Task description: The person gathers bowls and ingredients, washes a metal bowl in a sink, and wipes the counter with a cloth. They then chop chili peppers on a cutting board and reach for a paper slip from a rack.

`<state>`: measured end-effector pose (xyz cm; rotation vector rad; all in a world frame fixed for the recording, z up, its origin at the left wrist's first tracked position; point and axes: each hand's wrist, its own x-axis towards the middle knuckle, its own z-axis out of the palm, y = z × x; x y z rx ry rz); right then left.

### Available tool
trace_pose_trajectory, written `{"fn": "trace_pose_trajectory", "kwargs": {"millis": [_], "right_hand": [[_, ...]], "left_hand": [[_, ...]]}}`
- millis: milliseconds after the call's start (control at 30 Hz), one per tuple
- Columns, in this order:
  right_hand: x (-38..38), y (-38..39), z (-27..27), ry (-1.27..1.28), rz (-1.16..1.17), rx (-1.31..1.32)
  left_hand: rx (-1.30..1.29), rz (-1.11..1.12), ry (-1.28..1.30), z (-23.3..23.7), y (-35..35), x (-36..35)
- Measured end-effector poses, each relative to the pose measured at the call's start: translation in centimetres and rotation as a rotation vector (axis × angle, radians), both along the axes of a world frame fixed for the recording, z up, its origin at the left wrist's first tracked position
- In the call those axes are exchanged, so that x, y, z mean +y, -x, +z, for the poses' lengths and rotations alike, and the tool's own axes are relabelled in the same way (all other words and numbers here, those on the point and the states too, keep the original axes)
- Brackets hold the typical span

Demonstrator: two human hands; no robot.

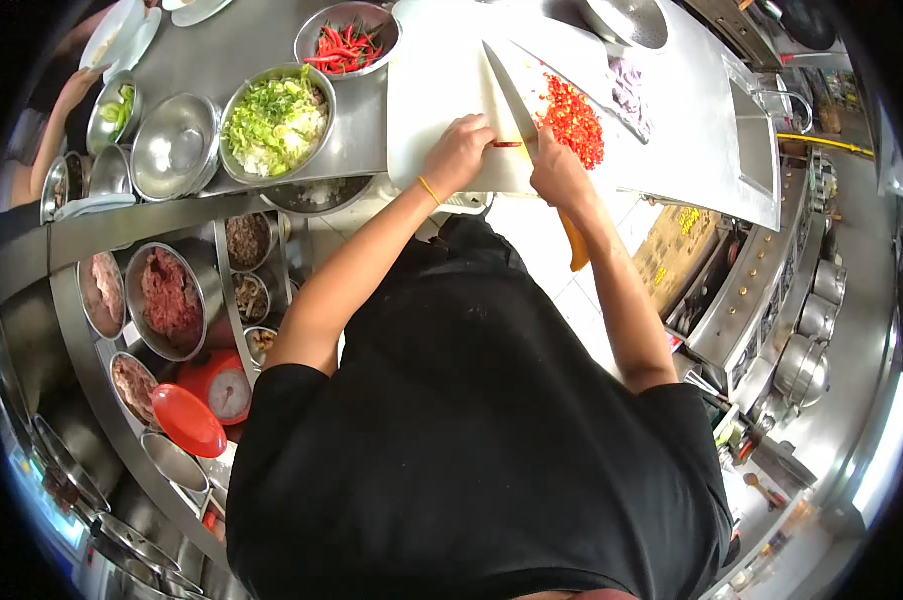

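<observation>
Black shirt (471,450) fills my near view; up on the cutting board (431,90), left hand (458,152) pins a red chili (507,144) against rolling, right hand (561,178) wrapped round the knife (511,90), chopped pile (573,122) swept aside.

- Left hand (458,150) pins a red chilli (507,144) to the white cutting board (431,80).
- Right hand (556,172) grips a knife (511,90), blade across the chilli.
- Chopped chilli pile (574,122) lies just beside the blade.

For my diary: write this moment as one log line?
left hand: holds red chilli | right hand: grips knife | cutting board: chopped chilli pile
</observation>
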<state>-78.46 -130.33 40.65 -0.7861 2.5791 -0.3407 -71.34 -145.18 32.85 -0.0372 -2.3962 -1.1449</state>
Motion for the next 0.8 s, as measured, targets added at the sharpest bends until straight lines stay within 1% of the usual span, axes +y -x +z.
{"fn": "trace_pose_trajectory", "kwargs": {"millis": [33, 67, 133, 167, 233, 267, 333, 367, 400, 433, 467, 500, 600, 667, 700, 733, 800], "right_hand": [[0.3, -0.2, -1.6, -0.013, 0.037, 0.101], [-0.3, -0.8, -2.4, -0.04, -0.03, 0.132], [-0.6, -0.8, -2.6, -0.01, -0.037, 0.151], [-0.8, -0.3, -2.3, -0.004, -0.035, 0.156], [-0.3, 0.1, -1.5, 0.021, -0.004, 0.075], [-0.5, 0.3, -0.8, 0.024, 0.001, 0.081], [-0.3, -0.5, 0.1, -0.047, -0.018, 0.004], [-0.1, -1.0, -0.6, -0.025, 0.02, 0.09], [-0.5, -1.5, -1.7, -0.007, -0.049, 0.103], [-0.4, -1.7, -2.3, -0.015, -0.053, 0.098], [-0.7, -1.6, -2.2, -0.017, -0.052, 0.099], [-0.9, -1.1, -2.1, -0.011, -0.049, 0.105], [-0.4, -0.5, -0.9, 0.011, 0.001, 0.112], [-0.1, -0.5, -0.1, 0.04, 0.061, 0.068], [-0.2, -0.9, -0.7, -0.007, 0.032, 0.108], [-0.4, -1.2, -2.2, 0.022, -0.002, 0.137], [-0.9, -1.4, -2.5, 0.039, -0.024, 0.158]], "left_hand": [[-0.012, -0.002, 0.009, 0.2, -0.2, 0.1], [-0.015, -0.006, 0.009, 0.0, -0.4, 0.3], [-0.04, -0.004, -0.009, 0.0, -0.1, 0.3], [0.021, -0.033, -0.007, 0.1, -0.1, 0.1], [0.003, -0.023, 0.004, 0.1, -0.5, 0.5], [-0.003, 0.005, 0.019, 0.3, -0.2, 0.3], [0.006, 0.007, 0.022, 0.3, 0.0, 0.1], [0.012, 0.003, 0.026, 0.0, -0.1, 0.2], [0.005, 0.0, 0.02, -0.2, -0.3, 0.4], [-0.015, -0.004, 0.025, -0.3, -0.2, 0.4], [-0.029, -0.002, 0.035, -0.3, 0.0, 0.3], [0.021, -0.007, 0.009, -0.2, 0.0, 0.3], [0.055, -0.029, 0.007, -0.6, 0.5, 0.2], [0.051, -0.025, 0.004, -0.8, 0.7, 0.2], [0.043, -0.032, 0.001, -0.8, 0.5, 0.3], [0.04, -0.034, 0.0, -0.8, 0.4, 0.3], [-0.016, -0.022, 0.018, -0.6, 0.6, 0.6]]}}
